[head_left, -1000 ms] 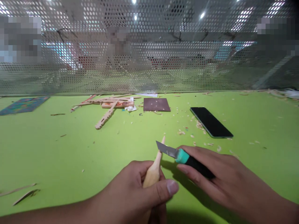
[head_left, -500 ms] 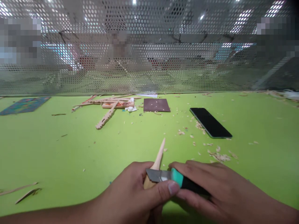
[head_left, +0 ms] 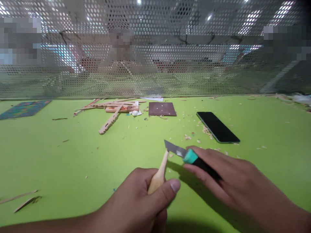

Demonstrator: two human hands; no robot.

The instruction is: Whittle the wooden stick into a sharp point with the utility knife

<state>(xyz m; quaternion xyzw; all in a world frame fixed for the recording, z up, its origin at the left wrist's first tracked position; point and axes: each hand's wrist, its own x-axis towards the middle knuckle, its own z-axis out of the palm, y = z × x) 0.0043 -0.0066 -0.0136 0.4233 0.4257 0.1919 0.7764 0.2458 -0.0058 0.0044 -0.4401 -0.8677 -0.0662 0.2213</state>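
Note:
My left hand (head_left: 141, 200) is closed round the thick end of a pale wooden stick (head_left: 159, 174) whose whittled point aims away from me. My right hand (head_left: 228, 181) grips a craft knife (head_left: 188, 156) with a teal collar and a black handle. The grey blade lies against the stick's tip, at the far end of the wood. Both hands hover low over the green table top (head_left: 73, 161).
A black phone (head_left: 217, 127) lies face up at the right. A brown sandpaper sheet (head_left: 162, 109) and a pile of notched wooden strips (head_left: 113, 111) lie at the back. Wood shavings (head_left: 206, 131) are scattered about. A perforated metal screen (head_left: 155, 51) closes the far side. A colourful card (head_left: 24, 108) is far left.
The knife blade has slid forward from near my left thumb to the tip of the stick. My right hand has moved away from me with it.

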